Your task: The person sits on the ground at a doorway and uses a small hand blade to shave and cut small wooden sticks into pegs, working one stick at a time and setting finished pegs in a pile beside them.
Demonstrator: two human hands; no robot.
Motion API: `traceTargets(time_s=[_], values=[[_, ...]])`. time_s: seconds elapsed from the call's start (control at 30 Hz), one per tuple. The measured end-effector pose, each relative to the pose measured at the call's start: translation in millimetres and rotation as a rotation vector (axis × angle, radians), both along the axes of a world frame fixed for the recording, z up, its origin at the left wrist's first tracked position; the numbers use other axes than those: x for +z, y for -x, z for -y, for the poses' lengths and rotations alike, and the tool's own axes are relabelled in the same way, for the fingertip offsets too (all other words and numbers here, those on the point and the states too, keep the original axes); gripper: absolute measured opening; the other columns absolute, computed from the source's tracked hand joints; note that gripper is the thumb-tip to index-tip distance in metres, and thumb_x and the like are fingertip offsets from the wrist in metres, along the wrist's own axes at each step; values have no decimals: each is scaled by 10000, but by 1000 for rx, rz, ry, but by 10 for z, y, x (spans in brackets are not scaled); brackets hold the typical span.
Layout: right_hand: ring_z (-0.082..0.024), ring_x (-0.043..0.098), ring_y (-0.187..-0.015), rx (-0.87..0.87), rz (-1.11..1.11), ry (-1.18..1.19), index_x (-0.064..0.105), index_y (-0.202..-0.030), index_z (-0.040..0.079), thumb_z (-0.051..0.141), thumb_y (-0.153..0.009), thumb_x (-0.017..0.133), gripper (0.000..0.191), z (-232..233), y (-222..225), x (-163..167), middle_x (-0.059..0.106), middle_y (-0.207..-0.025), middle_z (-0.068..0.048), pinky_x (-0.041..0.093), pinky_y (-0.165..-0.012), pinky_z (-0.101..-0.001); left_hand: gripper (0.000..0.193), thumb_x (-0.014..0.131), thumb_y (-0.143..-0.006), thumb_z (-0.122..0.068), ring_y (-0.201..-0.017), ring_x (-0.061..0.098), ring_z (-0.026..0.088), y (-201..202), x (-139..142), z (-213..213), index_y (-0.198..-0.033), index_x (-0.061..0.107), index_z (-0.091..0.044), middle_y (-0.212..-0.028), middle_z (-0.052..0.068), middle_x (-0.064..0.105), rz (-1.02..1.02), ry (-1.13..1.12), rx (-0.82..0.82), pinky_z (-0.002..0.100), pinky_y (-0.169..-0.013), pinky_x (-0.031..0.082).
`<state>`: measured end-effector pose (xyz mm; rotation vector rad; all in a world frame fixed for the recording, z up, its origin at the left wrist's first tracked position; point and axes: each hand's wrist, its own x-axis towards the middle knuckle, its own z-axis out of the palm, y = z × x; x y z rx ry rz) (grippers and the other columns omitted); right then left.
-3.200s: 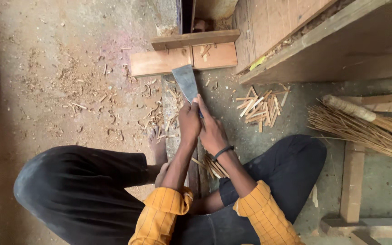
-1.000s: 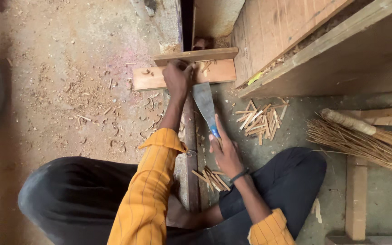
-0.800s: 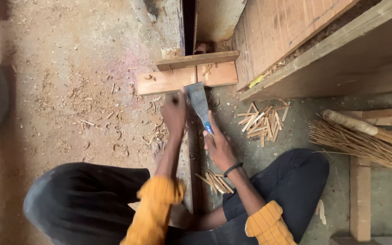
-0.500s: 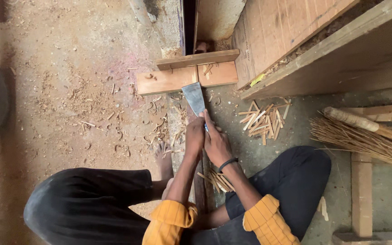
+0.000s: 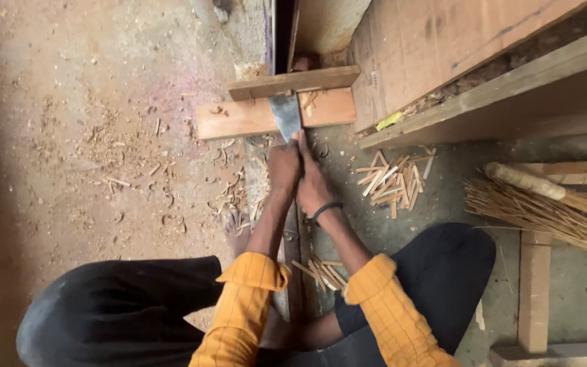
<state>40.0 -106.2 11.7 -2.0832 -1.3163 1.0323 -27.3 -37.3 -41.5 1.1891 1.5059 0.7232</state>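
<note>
Blade [image 5: 285,117] on plank [image 5: 239,121]; hands [image 5: 299,178] gripping; dusty floor [image 5: 83,136].

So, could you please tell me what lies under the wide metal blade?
The blade rests across a flat wooden plank on the ground. Both hands, left and right, cover its handle, so the grip itself is hidden.

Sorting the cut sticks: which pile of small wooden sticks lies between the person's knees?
The smaller pile, just below the forearms; the larger pile lies spread on the floor to the right of the hands.

Soft even daylight, slight blur
</note>
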Motion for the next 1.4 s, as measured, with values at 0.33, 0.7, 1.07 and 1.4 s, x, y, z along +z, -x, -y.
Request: traceTargets(time_s=[0.33,0.7,1.07,1.4], values=[[-259,757,-763,87,-123,108,284,-1618,294,315,-1010,557,667,607,-160,737,723,-878,-192,592,-793,-414,480,475,-1058,-458,-682,636,279,415,440,212,-909,694,-58,-781,152,687,-265,-80,287,486,-656,475],[-84,473,-372,-357,-381,62,524,-1474,108,210,-945,597,544,2873,-791,1144,613,-638,-35,398,-342,-272,213,778,-837,-167,-857,616,387,-106,283,-468,-874,644,-5,-899,192,632,-369,-760,18,477,-755,495],[-69,437,-390,-632,-729,-310,362,-1554,43,207,-1030,455,557,3559,-981,907,522,-680,-55,401,-352,-231,234,817,-833,-133,-705,687,224,-306,604,875,-1008,704,-27,-870,111,719,122,-387,-449,331,-641,550],[-67,440,-424,-581,-774,-331,348,-1563,30,194,-1048,447,549,3474,-920,1061,529,-722,-68,407,-369,-234,260,648,-791,-52,-1079,639,335,348,604,1479,-1012,741,-151,-1065,117,680,-527,-455,-1365,492,-791,540]])
